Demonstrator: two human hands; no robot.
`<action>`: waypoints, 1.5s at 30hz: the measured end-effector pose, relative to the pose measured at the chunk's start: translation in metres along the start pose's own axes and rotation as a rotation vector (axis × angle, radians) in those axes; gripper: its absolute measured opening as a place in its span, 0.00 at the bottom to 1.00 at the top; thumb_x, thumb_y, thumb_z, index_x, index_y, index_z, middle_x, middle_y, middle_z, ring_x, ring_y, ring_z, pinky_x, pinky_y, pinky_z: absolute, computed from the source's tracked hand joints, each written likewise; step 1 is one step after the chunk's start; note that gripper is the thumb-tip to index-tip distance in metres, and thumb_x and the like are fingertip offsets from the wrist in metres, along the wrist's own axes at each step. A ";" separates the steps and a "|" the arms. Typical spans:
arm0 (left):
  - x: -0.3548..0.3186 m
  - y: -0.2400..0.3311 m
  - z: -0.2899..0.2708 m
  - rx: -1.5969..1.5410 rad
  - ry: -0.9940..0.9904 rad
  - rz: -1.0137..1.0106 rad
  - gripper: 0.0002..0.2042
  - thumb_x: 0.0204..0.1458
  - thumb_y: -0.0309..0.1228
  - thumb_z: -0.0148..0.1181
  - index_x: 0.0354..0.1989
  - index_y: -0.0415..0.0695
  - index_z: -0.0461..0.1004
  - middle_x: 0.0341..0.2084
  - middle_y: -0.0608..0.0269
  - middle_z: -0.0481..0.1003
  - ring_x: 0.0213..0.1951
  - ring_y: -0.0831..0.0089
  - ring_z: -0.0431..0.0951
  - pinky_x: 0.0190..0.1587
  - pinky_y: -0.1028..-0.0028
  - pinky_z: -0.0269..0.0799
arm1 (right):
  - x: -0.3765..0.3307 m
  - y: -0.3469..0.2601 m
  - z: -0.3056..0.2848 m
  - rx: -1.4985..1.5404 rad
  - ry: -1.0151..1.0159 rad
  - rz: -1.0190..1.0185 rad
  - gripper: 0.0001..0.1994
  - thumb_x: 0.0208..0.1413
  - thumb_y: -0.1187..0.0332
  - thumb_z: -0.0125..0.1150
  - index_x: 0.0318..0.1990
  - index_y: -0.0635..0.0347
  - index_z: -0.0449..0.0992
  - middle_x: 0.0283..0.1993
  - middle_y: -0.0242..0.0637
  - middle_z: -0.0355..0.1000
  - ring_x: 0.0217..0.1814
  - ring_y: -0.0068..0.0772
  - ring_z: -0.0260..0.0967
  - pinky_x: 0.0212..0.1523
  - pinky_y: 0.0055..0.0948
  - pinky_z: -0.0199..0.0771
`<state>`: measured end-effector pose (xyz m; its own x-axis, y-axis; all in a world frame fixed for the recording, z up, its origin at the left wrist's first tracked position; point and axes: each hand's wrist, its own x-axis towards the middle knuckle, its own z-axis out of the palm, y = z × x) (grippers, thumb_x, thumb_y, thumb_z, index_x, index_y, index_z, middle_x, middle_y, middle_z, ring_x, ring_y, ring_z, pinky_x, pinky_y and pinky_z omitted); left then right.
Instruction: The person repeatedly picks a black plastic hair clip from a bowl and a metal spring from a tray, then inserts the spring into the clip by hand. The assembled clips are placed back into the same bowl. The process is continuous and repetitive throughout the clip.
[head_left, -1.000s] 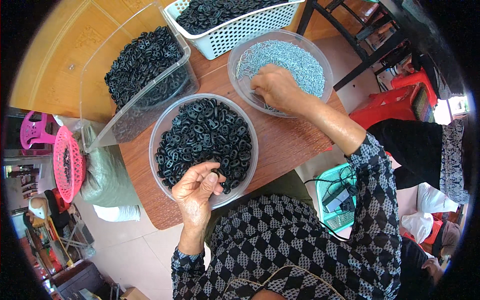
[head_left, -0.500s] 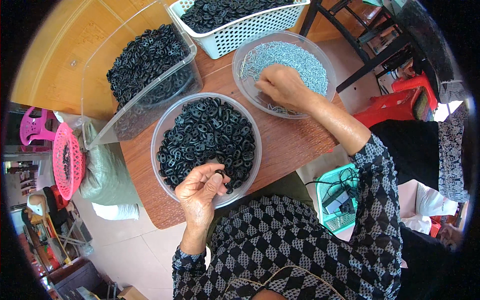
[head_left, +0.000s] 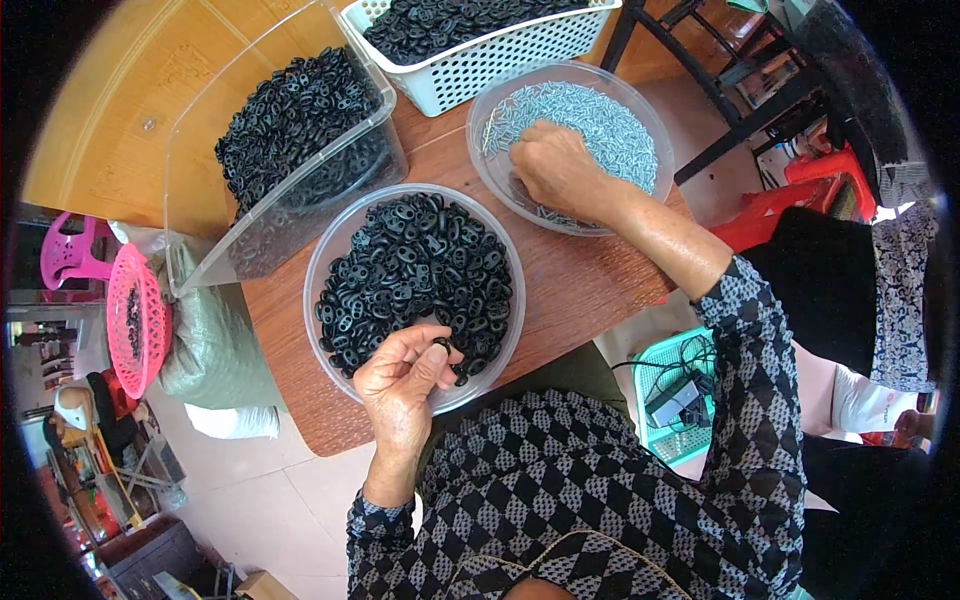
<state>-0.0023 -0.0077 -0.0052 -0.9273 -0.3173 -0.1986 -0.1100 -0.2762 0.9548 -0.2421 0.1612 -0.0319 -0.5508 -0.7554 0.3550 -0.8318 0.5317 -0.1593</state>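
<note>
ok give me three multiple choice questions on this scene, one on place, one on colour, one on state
1. Where is the right hand?
A. in the bowl of screws
B. in the white basket
C. on the pink basket

2. What colour are the parts in the near bowl?
A. silver
B. black
C. pink

3. What is the left hand doing?
A. lying flat on the table
B. pinching a black part
C. gripping the bowl's rim

Answers:
1 A, its fingers are down among the silver screws.
2 B, the bowl is full of black pieces.
3 B, thumb and fingers close on one piece.
</note>
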 end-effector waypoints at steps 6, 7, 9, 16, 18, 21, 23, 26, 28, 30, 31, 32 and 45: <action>0.001 0.000 0.003 0.011 0.026 -0.001 0.06 0.48 0.18 0.57 0.35 0.31 0.73 0.25 0.54 0.76 0.20 0.77 0.74 0.20 0.83 0.68 | 0.014 0.002 0.005 -0.033 -0.098 0.002 0.05 0.33 0.75 0.55 0.17 0.70 0.73 0.20 0.57 0.68 0.25 0.55 0.70 0.25 0.45 0.70; 0.001 0.000 0.003 0.011 0.026 -0.006 0.07 0.48 0.18 0.57 0.35 0.31 0.73 0.24 0.54 0.76 0.20 0.77 0.74 0.20 0.83 0.68 | 0.015 0.002 0.006 -0.034 -0.113 0.014 0.05 0.33 0.75 0.54 0.17 0.70 0.73 0.20 0.57 0.68 0.25 0.56 0.70 0.25 0.45 0.70; 0.002 0.000 0.003 0.016 0.016 0.008 0.07 0.48 0.18 0.57 0.36 0.32 0.73 0.24 0.54 0.76 0.20 0.78 0.73 0.20 0.83 0.68 | 0.017 0.001 0.009 -0.037 -0.143 0.037 0.06 0.34 0.75 0.54 0.17 0.70 0.73 0.21 0.58 0.68 0.25 0.56 0.70 0.25 0.46 0.69; 0.000 -0.002 0.000 -0.005 0.029 0.017 0.06 0.49 0.18 0.56 0.36 0.31 0.73 0.24 0.54 0.76 0.19 0.78 0.72 0.20 0.83 0.67 | 0.008 -0.006 -0.006 0.192 -0.050 0.139 0.06 0.37 0.74 0.51 0.17 0.70 0.69 0.21 0.59 0.67 0.26 0.60 0.68 0.28 0.48 0.67; 0.001 -0.003 0.000 -0.015 0.036 0.017 0.06 0.48 0.18 0.56 0.36 0.31 0.73 0.24 0.54 0.76 0.19 0.77 0.73 0.20 0.83 0.68 | 0.005 -0.005 -0.009 0.263 -0.027 0.147 0.06 0.39 0.74 0.50 0.18 0.70 0.68 0.21 0.59 0.66 0.27 0.61 0.67 0.30 0.49 0.67; 0.002 -0.005 0.001 -0.037 0.039 0.014 0.06 0.48 0.18 0.56 0.35 0.31 0.73 0.24 0.54 0.76 0.19 0.77 0.73 0.19 0.82 0.68 | 0.003 -0.002 -0.013 0.295 -0.096 0.217 0.06 0.40 0.75 0.49 0.21 0.70 0.69 0.23 0.59 0.68 0.29 0.60 0.68 0.33 0.48 0.67; 0.002 -0.005 0.002 -0.031 0.024 0.020 0.07 0.49 0.19 0.56 0.37 0.32 0.73 0.24 0.56 0.76 0.20 0.79 0.72 0.21 0.84 0.67 | -0.001 -0.001 -0.011 0.321 -0.060 0.234 0.03 0.42 0.76 0.52 0.22 0.67 0.69 0.22 0.49 0.69 0.26 0.48 0.69 0.28 0.41 0.67; 0.001 -0.005 0.000 -0.035 0.020 0.020 0.07 0.50 0.19 0.56 0.37 0.32 0.73 0.24 0.56 0.76 0.20 0.80 0.72 0.21 0.84 0.67 | 0.001 -0.006 -0.013 0.400 -0.031 0.276 0.03 0.43 0.76 0.51 0.26 0.66 0.72 0.25 0.52 0.71 0.30 0.51 0.71 0.32 0.42 0.69; 0.001 -0.005 -0.001 -0.040 0.019 0.018 0.07 0.50 0.19 0.56 0.37 0.32 0.73 0.24 0.56 0.76 0.20 0.80 0.72 0.21 0.84 0.66 | 0.002 -0.007 -0.014 0.448 -0.018 0.298 0.05 0.43 0.76 0.50 0.27 0.66 0.73 0.26 0.55 0.71 0.33 0.54 0.72 0.35 0.44 0.70; 0.001 -0.004 0.000 -0.040 0.019 0.017 0.07 0.50 0.19 0.56 0.37 0.32 0.73 0.24 0.56 0.76 0.20 0.80 0.72 0.20 0.84 0.66 | 0.000 -0.004 -0.012 0.482 -0.003 0.303 0.05 0.44 0.76 0.51 0.28 0.65 0.74 0.27 0.53 0.72 0.33 0.51 0.73 0.35 0.42 0.71; 0.001 -0.004 0.000 -0.037 0.024 0.016 0.07 0.50 0.19 0.56 0.37 0.32 0.73 0.24 0.56 0.76 0.19 0.80 0.72 0.20 0.84 0.66 | 0.000 -0.002 -0.011 0.488 -0.005 0.310 0.04 0.45 0.77 0.53 0.29 0.65 0.74 0.26 0.47 0.72 0.31 0.42 0.71 0.33 0.36 0.71; 0.002 -0.005 0.000 -0.034 0.029 0.015 0.07 0.50 0.19 0.56 0.37 0.32 0.73 0.24 0.56 0.76 0.19 0.80 0.72 0.20 0.84 0.66 | -0.001 0.000 -0.010 0.495 -0.008 0.317 0.03 0.46 0.77 0.54 0.29 0.66 0.73 0.25 0.41 0.72 0.29 0.33 0.70 0.30 0.31 0.70; 0.004 -0.005 0.002 -0.051 0.030 0.029 0.06 0.49 0.21 0.57 0.35 0.32 0.72 0.24 0.53 0.75 0.18 0.76 0.71 0.18 0.81 0.65 | -0.011 0.003 -0.004 0.513 0.034 0.367 0.06 0.45 0.75 0.54 0.31 0.65 0.75 0.26 0.46 0.73 0.30 0.40 0.74 0.33 0.33 0.72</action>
<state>-0.0063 -0.0058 -0.0105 -0.9188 -0.3524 -0.1779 -0.0637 -0.3124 0.9478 -0.2385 0.1724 -0.0325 -0.8113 -0.5413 0.2210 -0.5204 0.4963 -0.6949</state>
